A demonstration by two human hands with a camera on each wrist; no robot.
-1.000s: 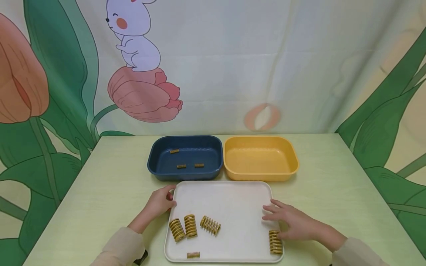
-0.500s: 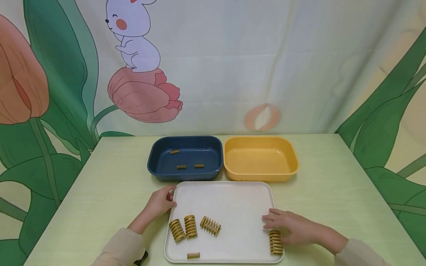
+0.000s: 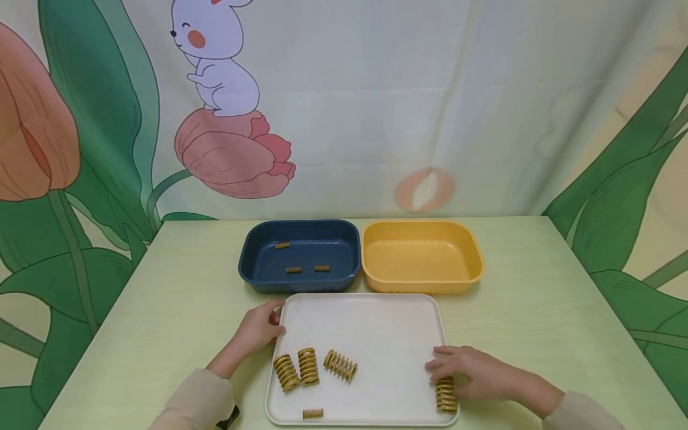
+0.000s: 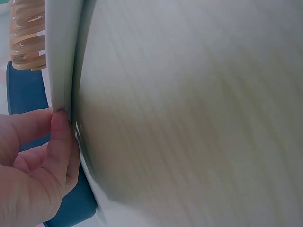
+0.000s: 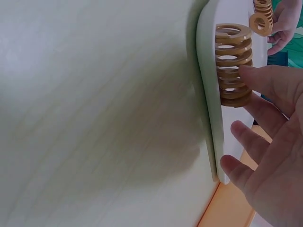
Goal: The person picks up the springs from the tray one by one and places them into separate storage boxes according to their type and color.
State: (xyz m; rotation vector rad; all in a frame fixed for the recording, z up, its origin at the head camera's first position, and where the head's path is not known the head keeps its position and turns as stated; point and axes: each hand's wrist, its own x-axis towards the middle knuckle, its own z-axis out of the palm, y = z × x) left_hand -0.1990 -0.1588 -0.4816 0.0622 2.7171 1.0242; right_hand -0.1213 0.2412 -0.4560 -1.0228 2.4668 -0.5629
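Observation:
In the head view my left hand (image 3: 257, 325) pinches the left rim of a white tray (image 3: 387, 328) between thumb and fingers; the left wrist view shows this close up. My right hand (image 3: 478, 373) reaches over the tray's right edge at a large gold coil spring (image 3: 445, 395). In the right wrist view the thumb tip overlaps the coils of that spring (image 5: 233, 66), one finger passes behind its end, and the others are spread. Three more large springs (image 3: 309, 366) lie on the left half of the tray, with a small thin spring (image 3: 313, 413) near its front edge.
Behind the tray stand a dark blue bin (image 3: 301, 285) with three small springs in it and a yellow bin (image 3: 421, 286) at its right. All rest on a pale green table (image 3: 537, 286). A printed curtain (image 3: 344, 119) hangs behind the table.
My right hand has drawn back toward me along the tray's right edge, its fingers coming down around the far end of the large spring. The left hand and the springs stay put.

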